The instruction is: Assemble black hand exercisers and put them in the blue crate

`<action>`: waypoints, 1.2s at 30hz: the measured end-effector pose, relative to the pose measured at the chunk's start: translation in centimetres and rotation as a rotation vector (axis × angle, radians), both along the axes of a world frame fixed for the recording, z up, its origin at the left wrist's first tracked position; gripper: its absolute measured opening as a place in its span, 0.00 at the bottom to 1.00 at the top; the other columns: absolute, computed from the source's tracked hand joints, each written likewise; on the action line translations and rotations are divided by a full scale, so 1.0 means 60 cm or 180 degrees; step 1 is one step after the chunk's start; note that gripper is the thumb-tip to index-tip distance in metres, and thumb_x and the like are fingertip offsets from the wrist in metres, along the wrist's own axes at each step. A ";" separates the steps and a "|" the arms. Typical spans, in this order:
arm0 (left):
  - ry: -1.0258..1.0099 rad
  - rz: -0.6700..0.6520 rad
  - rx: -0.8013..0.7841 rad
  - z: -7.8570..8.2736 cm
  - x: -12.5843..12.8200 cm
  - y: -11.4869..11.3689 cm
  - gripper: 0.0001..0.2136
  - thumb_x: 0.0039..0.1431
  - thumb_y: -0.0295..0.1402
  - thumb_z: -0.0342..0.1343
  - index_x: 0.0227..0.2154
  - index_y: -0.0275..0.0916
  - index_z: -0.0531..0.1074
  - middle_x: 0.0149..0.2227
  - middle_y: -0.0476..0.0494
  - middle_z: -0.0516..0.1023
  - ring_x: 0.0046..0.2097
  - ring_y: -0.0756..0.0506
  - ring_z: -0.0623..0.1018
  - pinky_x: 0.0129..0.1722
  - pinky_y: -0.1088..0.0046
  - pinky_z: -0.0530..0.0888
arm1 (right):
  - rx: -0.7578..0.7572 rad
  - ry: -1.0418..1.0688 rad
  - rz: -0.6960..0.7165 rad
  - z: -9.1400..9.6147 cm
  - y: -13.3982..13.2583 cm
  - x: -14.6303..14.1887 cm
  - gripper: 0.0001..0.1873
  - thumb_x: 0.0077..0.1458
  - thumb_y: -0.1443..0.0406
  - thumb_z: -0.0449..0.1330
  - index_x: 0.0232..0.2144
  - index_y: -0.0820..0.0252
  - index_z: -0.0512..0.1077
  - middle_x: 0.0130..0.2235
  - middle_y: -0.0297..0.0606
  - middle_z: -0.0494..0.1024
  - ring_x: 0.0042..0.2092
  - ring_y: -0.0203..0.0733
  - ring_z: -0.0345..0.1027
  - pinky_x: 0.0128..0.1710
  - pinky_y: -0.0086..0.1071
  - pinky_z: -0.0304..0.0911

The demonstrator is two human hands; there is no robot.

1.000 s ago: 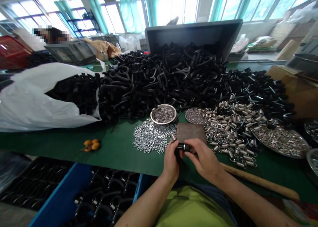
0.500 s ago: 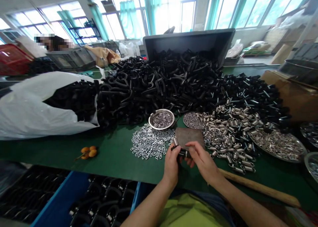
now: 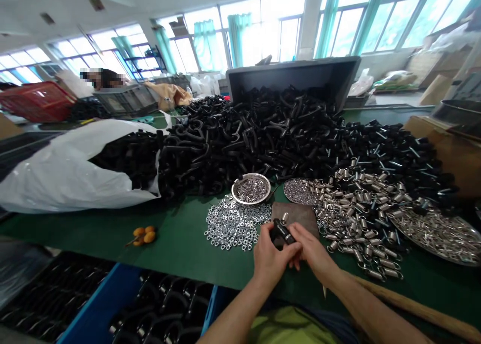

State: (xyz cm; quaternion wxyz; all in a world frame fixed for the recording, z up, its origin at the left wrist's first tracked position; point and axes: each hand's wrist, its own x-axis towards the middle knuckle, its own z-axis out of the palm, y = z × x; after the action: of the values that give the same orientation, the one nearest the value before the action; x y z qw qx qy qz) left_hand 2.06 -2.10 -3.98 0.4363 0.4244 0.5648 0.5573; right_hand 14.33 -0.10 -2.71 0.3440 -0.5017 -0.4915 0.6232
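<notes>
The black part (image 3: 282,232) sits between the two hands, just above the near edge of the metal block (image 3: 306,217), with a small spring (image 3: 284,217) standing up at its far side; I can't tell whether the two are joined. From my end, the left hand (image 3: 267,258) is clamped on the part, its thumb laid across the near side, while the fingers of the right hand (image 3: 311,248) close on the other end — probably a two-sided hold because something so small would twist in one. A thin pale tip (image 3: 324,291) pokes out below the right hand; I can't make out what it belongs to.

Around them, the loose nuts (image 3: 233,223), the metal bowl (image 3: 251,202) of small pins and the springs (image 3: 361,208) lie near the block, I judge so that each is a short reach away. The heap of black handles (image 3: 255,133) fills the space behind.

Against half a second ago, the part has been turned: its lettered face now shows, and the spring, which stood above the left hand, is now between the hands. The left thumb has come across toward the right fingers. My view has tipped up — more ceiling shows.
</notes>
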 end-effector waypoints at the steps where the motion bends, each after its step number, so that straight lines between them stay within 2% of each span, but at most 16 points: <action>1: 0.0041 -0.0111 -0.0026 -0.007 -0.006 0.005 0.26 0.31 0.29 0.69 0.39 0.41 0.70 0.36 0.45 0.72 0.41 0.40 0.71 0.40 0.71 0.63 | 0.0336 -0.0629 0.0325 0.002 0.018 0.007 0.16 0.57 0.52 0.46 0.31 0.57 0.64 0.20 0.28 0.69 0.18 0.35 0.64 0.15 0.26 0.56; 3: 0.0330 -0.0339 0.0034 -0.022 -0.017 0.019 0.24 0.31 0.32 0.69 0.37 0.42 0.71 0.33 0.45 0.72 0.40 0.39 0.70 0.40 0.69 0.63 | 0.1117 -0.1829 0.0792 0.011 0.063 0.015 0.15 0.58 0.57 0.47 0.27 0.58 0.66 0.20 0.31 0.72 0.22 0.36 0.67 0.21 0.28 0.60; 4: 0.0605 -0.0457 0.0120 -0.028 -0.021 0.027 0.23 0.32 0.33 0.69 0.36 0.42 0.71 0.34 0.44 0.72 0.41 0.38 0.70 0.42 0.67 0.62 | 0.1466 -0.2254 0.0874 0.016 0.090 0.013 0.13 0.57 0.59 0.49 0.26 0.59 0.68 0.22 0.33 0.73 0.25 0.37 0.69 0.25 0.29 0.62; 6: 0.1318 -0.0745 0.0299 -0.036 -0.025 0.041 0.22 0.33 0.37 0.68 0.36 0.43 0.71 0.37 0.41 0.72 0.44 0.35 0.69 0.46 0.61 0.61 | 0.1847 -0.2612 0.0844 0.026 0.145 -0.008 0.09 0.55 0.63 0.52 0.28 0.59 0.71 0.29 0.37 0.77 0.35 0.41 0.70 0.36 0.33 0.63; 8: 0.1968 -0.1013 0.0397 -0.038 -0.024 0.051 0.22 0.35 0.39 0.67 0.37 0.42 0.72 0.41 0.39 0.71 0.46 0.34 0.67 0.48 0.57 0.60 | 0.2040 -0.2787 0.0846 0.029 0.196 -0.047 0.07 0.54 0.66 0.54 0.30 0.59 0.73 0.37 0.40 0.77 0.45 0.44 0.67 0.44 0.36 0.60; 10: 0.2377 -0.1197 0.0395 -0.036 -0.020 0.057 0.24 0.35 0.40 0.67 0.39 0.42 0.71 0.44 0.38 0.70 0.47 0.34 0.66 0.49 0.56 0.60 | 0.2162 -0.2985 0.0948 0.023 0.237 -0.093 0.07 0.54 0.67 0.55 0.31 0.59 0.74 0.40 0.42 0.76 0.51 0.46 0.62 0.49 0.37 0.58; 12: 0.2591 -0.1286 0.0372 -0.034 -0.019 0.059 0.27 0.36 0.43 0.66 0.42 0.42 0.71 0.45 0.38 0.70 0.47 0.34 0.66 0.49 0.55 0.61 | 0.2201 -0.3147 0.1093 0.012 0.265 -0.134 0.08 0.56 0.65 0.55 0.36 0.60 0.73 0.44 0.42 0.74 0.50 0.45 0.63 0.49 0.39 0.60; 14: 0.2681 -0.1329 0.0394 -0.033 -0.020 0.060 0.29 0.37 0.44 0.66 0.45 0.43 0.70 0.46 0.38 0.69 0.47 0.34 0.66 0.48 0.55 0.61 | 0.2184 -0.3253 0.1214 0.000 0.283 -0.164 0.13 0.58 0.62 0.55 0.44 0.60 0.69 0.48 0.42 0.71 0.48 0.43 0.65 0.46 0.41 0.63; 17: 0.2739 -0.1368 0.0472 -0.035 -0.023 0.061 0.31 0.37 0.45 0.65 0.47 0.42 0.69 0.47 0.37 0.69 0.47 0.33 0.66 0.47 0.55 0.62 | 0.2103 -0.3271 0.1264 -0.015 0.297 -0.185 0.17 0.59 0.60 0.55 0.49 0.60 0.66 0.50 0.42 0.69 0.46 0.42 0.67 0.44 0.42 0.66; 22: 0.2854 -0.1349 0.0517 -0.039 -0.024 0.064 0.29 0.37 0.46 0.66 0.45 0.42 0.70 0.44 0.37 0.70 0.46 0.33 0.67 0.47 0.55 0.63 | 0.2006 -0.2880 0.1025 -0.015 0.307 -0.176 0.17 0.58 0.60 0.55 0.48 0.61 0.66 0.49 0.42 0.70 0.45 0.42 0.67 0.43 0.42 0.65; 25: 0.2905 -0.1383 0.0534 -0.039 -0.024 0.066 0.27 0.37 0.47 0.65 0.42 0.40 0.71 0.42 0.37 0.70 0.45 0.34 0.67 0.45 0.56 0.64 | 0.1992 -0.2440 0.0797 -0.004 0.295 -0.144 0.15 0.59 0.66 0.51 0.48 0.64 0.66 0.41 0.41 0.75 0.41 0.39 0.69 0.41 0.36 0.65; 27: 0.2888 -0.1407 0.0567 -0.040 -0.026 0.069 0.27 0.37 0.47 0.65 0.42 0.40 0.71 0.41 0.37 0.70 0.44 0.34 0.68 0.44 0.57 0.64 | 0.1974 -0.2133 0.0709 0.003 0.272 -0.109 0.16 0.59 0.69 0.48 0.48 0.64 0.66 0.36 0.39 0.77 0.37 0.36 0.70 0.37 0.31 0.65; 29: 0.2772 -0.1389 0.0622 -0.042 -0.027 0.071 0.26 0.36 0.45 0.66 0.41 0.41 0.72 0.41 0.38 0.70 0.44 0.34 0.68 0.45 0.57 0.64 | 0.1943 -0.1897 0.0670 0.004 0.238 -0.065 0.16 0.58 0.67 0.47 0.47 0.63 0.68 0.35 0.38 0.78 0.35 0.36 0.71 0.35 0.30 0.65; 32: 0.2489 -0.1344 0.0731 -0.046 -0.029 0.074 0.26 0.35 0.43 0.68 0.40 0.43 0.72 0.40 0.39 0.70 0.45 0.35 0.68 0.46 0.58 0.63 | 0.1898 -0.1790 0.0624 -0.007 0.179 0.003 0.14 0.58 0.63 0.49 0.39 0.63 0.71 0.32 0.38 0.78 0.33 0.37 0.71 0.33 0.31 0.64; 36: 0.2553 -0.1363 0.0710 -0.046 -0.028 0.074 0.25 0.34 0.44 0.68 0.39 0.42 0.73 0.38 0.41 0.70 0.43 0.37 0.68 0.46 0.60 0.63 | 0.2054 -0.2015 0.0569 -0.034 0.130 0.055 0.09 0.53 0.62 0.56 0.27 0.61 0.73 0.31 0.37 0.77 0.38 0.41 0.68 0.40 0.36 0.61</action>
State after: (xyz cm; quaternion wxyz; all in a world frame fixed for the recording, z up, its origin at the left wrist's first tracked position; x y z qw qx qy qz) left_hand 0.36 2.34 -6.76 0.2404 0.7576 0.5252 0.3040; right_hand 17.62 7.71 -4.77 0.2606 -0.4903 -0.7826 0.2816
